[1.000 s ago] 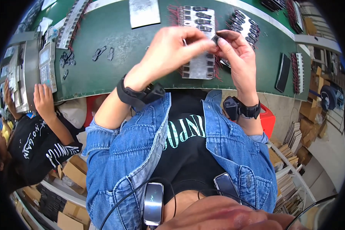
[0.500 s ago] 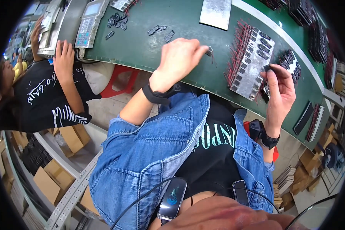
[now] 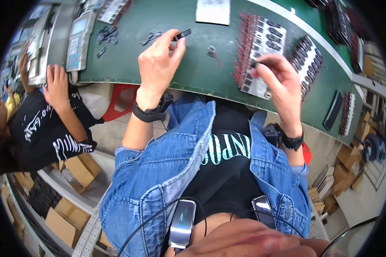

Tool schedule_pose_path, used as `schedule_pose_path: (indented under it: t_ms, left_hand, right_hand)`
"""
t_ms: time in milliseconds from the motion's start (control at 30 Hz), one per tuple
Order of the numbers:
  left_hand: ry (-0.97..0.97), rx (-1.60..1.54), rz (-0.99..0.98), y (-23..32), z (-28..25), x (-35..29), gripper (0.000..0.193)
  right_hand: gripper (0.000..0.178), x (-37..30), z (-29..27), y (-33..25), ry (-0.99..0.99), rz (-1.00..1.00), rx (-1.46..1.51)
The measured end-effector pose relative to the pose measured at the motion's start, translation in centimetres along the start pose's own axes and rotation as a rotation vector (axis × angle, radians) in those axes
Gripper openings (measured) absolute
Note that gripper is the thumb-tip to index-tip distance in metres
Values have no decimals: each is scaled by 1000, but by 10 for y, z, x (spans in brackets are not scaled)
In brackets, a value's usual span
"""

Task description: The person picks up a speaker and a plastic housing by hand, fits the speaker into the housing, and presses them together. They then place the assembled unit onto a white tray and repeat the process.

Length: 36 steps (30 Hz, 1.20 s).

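Between the thumb and fingertips of my left hand [image 3: 161, 62] is a small black plastic frame [image 3: 183, 34], held above the green bench. My right hand [image 3: 282, 81] is closed in a pinch on a small dark piece [image 3: 255, 64], over a metal plate [image 3: 258, 51]. Along that plate run rows of small square parts with red wires, and several black frames lie on its far right part. A loose small part with a red wire [image 3: 211, 52] lies on the bench between my hands. A few black frames [image 3: 150, 37] lie beside my left fingers.
Another plate with black frames [image 3: 306, 64] lies right of my right hand. At the back is a bare pale plate [image 3: 213, 10]. A pile of black frames [image 3: 107, 35] lies near a grey keypad device [image 3: 79, 40]. A co-worker's hand [image 3: 57, 88] rests at the left.
My left hand has moved left and taken hold of a black frame from the bench. My right hand has moved left over the wired plate with its dark piece. The view has shifted slightly.
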State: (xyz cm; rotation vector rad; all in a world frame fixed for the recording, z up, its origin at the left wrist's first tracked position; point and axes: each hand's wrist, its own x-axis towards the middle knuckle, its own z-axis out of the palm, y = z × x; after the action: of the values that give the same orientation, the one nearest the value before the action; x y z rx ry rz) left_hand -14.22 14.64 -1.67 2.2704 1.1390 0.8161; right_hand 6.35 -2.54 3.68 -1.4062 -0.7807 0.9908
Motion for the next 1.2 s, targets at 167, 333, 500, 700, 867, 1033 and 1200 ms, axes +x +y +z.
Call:
schedule_pose_path:
  t_ms: [167, 333, 500, 700, 867, 1033, 1200]
  left_hand:
    - [-222, -550, 27, 58, 28, 5, 26]
    - [-453, -1057, -216, 74, 47, 3, 30]
    - [-481, -1032, -165, 72, 53, 2, 30]
    - [-551, -936, -103, 72, 48, 4, 33]
    - [-522, -910, -16, 70, 51, 8, 32]
    - [-567, -906, 13, 68, 51, 11, 34]
    - [-583, -856, 13, 74, 45, 11, 36]
  right_hand:
    - [16, 13, 15, -6, 51, -68, -166]
    - [19, 16, -2, 9, 139, -118, -264]
    - [20, 15, -7, 11, 139, -65, -204]
    - [18, 20, -24, 17, 19, -19, -143]
    - [18, 25, -33, 15, -135, 57, 11]
    - [20, 24, -34, 12, -153, 61, -18]
    - [19, 24, -36, 8, -210, 67, -160]
